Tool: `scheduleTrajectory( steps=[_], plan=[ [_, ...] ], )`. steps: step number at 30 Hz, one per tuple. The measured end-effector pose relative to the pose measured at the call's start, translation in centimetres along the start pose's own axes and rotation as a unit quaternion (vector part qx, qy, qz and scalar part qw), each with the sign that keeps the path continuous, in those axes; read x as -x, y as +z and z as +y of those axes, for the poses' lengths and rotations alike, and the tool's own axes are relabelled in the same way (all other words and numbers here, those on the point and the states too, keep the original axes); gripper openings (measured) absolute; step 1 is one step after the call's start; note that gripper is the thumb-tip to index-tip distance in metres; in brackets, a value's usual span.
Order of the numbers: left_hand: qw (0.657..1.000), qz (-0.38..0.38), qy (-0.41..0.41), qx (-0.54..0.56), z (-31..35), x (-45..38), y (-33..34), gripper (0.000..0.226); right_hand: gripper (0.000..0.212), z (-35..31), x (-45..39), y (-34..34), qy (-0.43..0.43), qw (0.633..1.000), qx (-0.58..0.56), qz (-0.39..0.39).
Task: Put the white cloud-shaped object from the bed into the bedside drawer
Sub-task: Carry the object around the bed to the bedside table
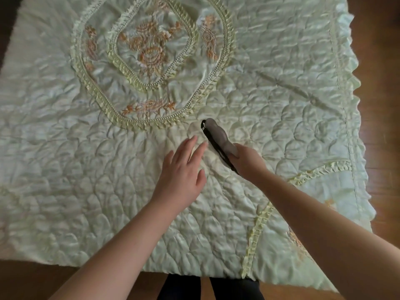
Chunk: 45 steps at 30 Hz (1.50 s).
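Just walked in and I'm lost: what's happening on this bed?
A person stands at the edge of a bed covered by a pale green quilt. Their right hand grips one end of the white cloud-shaped object, seen edge-on with a dark side, lifted off the quilt. The left hand hovers open beside it. No drawer is in view.

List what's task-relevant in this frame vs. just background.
Task-relevant:
- white cloud-shaped object, seen edge-on with a dark side, held at one end
- right hand, gripping it
- left hand, open, fingers spread beside it, holding nothing
- bed, where it is picked from

Background:
- embroidered quilt medallion
- wooden floor
- bedside drawer: not in view
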<state>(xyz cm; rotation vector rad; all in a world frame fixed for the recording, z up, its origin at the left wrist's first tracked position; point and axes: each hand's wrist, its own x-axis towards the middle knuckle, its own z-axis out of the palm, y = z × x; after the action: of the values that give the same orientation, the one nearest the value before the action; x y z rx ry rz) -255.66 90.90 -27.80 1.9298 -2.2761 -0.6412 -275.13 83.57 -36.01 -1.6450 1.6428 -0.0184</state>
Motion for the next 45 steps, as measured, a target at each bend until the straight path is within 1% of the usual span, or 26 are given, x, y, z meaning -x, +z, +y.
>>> scheduleTrajectory(
  steps=[2, 3, 4, 5, 6, 8, 9, 10, 11, 12, 13, 14, 16, 19, 23, 26, 28, 31, 32, 34, 36, 37, 39, 42, 44, 45],
  plan=[
    [0.999, 0.016, -0.007, 0.037, 0.9, 0.8, -1.3, 0.065, 0.014, -1.9, 3.2, -1.7, -0.015, 0.997, -0.080, -0.015],
    [0.996, 0.024, -0.029, 0.084, 1.4, 1.3, -1.9, 0.070, 0.012, -2.9, 5.0, -2.6, -0.016, 0.993, -0.119, -0.018],
    [0.986, 0.028, -0.072, 0.149, 1.9, 1.7, -2.7, 0.075, 0.010, -3.9, 6.8, -3.4, -0.009, 0.986, -0.167, -0.020],
    [0.964, 0.024, -0.131, 0.228, 2.4, 2.0, -3.5, 0.079, 0.010, -4.9, 8.7, -4.2, 0.000, 0.973, -0.228, -0.024],
    [0.934, 0.007, -0.187, 0.306, 3.0, 2.2, -4.5, 0.082, 0.012, -5.7, 10.6, -5.1, 0.008, 0.954, -0.298, -0.033],
    [0.852, -0.047, -0.257, 0.453, 4.2, 2.6, -6.4, 0.084, 0.015, -7.2, 14.2, -6.6, 0.013, 0.911, -0.408, -0.061],
    [0.806, -0.070, -0.267, 0.523, 4.7, 2.8, -7.2, 0.079, 0.018, -7.7, 15.7, -7.3, 0.015, 0.896, -0.438, -0.074],
    [0.764, -0.088, -0.258, 0.585, 5.2, 3.2, -8.0, 0.069, 0.022, -8.2, 17.1, -7.9, 0.019, 0.885, -0.457, -0.089],
    [0.732, -0.100, -0.239, 0.630, 5.6, 3.6, -8.7, 0.056, 0.025, -8.6, 18.2, -8.4, 0.023, 0.875, -0.473, -0.103],
    [0.715, -0.106, -0.212, 0.657, 6.0, 4.0, -9.2, 0.046, 0.026, -9.0, 19.3, -8.8, 0.029, 0.867, -0.485, -0.113],
    [0.706, -0.105, -0.187, 0.675, 6.3, 4.4, -9.6, 0.042, 0.026, -9.3, 20.1, -9.2, 0.035, 0.861, -0.493, -0.122],
    [0.702, -0.101, -0.165, 0.685, 6.6, 4.7, -10.0, 0.044, 0.027, -9.5, 20.8, -9.6, 0.039, 0.856, -0.499, -0.130],
    [0.709, -0.083, -0.140, 0.687, 7.1, 5.3, -10.6, 0.052, 0.029, -10.1, 22.1, -10.4, 0.043, 0.847, -0.509, -0.150],
    [0.737, -0.029, -0.130, 0.663, 8.1, 5.9, -11.7, 0.052, 0.031, -10.9, 23.7, -11.6, 0.056, 0.827, -0.535, -0.163],
    [0.762, 0.039, -0.137, 0.631, 8.6, 6.7, -13.5, 0.027, 0.046, -12.0, 25.1, -12.6, 0.067, 0.792, -0.585, -0.163],
    [0.784, 0.077, -0.146, 0.599, 8.4, 7.5, -15.0, 0.023, 0.052, -13.3, 25.9, -13.0, 0.073, 0.758, -0.627, -0.163],
    [0.812, 0.087, -0.101, 0.568, 8.1, 8.2, -16.1, 0.032, 0.054, -13.9, 26.3, -12.8, 0.073, 0.735, -0.654, -0.166],
    [0.884, 0.131, 0.004, 0.449, 7.4, 9.7, -17.7, 0.051, 0.068, -15.6, 26.9, -12.5, 0.057, 0.705, -0.684, -0.178],
    [0.899, 0.140, 0.032, 0.415, 7.0, 10.2, -18.1, 0.055, 0.076, -16.0, 27.2, -12.5, 0.047, 0.696, -0.692, -0.188],
    [0.909, 0.147, 0.074, 0.382, 6.2, 10.9, -19.0, 0.051, 0.086, -16.8, 27.8, -12.5, 0.024, 0.679, -0.701, -0.218],
    [0.916, 0.150, 0.098, 0.359, 5.6, 11.7, -20.0, 0.042, 0.084, -17.9, 28.6, -12.5, 0.007, 0.677, -0.698, -0.233],
    [0.916, 0.151, 0.105, 0.357, 5.2, 12.1, -20.4, 0.042, 0.080, -18.5, 28.9, -12.4, 0.009, 0.682, -0.696, -0.224],
    [0.913, 0.144, 0.106, 0.367, 4.6, 12.9, -21.4, 0.046, 0.065, -19.8, 29.3, -12.3, 0.025, 0.704, -0.684, -0.187],
    [0.903, 0.092, 0.095, 0.409, 3.7, 14.2, -22.8, 0.045, 0.042, -21.7, 29.7, -12.2, 0.029, 0.744, -0.654, -0.134],
    [0.889, 0.059, 0.102, 0.443, 3.0, 15.2, -23.6, 0.042, 0.033, -22.8, 29.9, -12.2, 0.028, 0.751, -0.651, -0.100],
    [0.879, 0.051, 0.109, 0.461, 2.7, 15.7, -23.9, 0.042, 0.033, -23.2, 30.0, -12.1, 0.025, 0.745, -0.660, -0.089]
  ],
)
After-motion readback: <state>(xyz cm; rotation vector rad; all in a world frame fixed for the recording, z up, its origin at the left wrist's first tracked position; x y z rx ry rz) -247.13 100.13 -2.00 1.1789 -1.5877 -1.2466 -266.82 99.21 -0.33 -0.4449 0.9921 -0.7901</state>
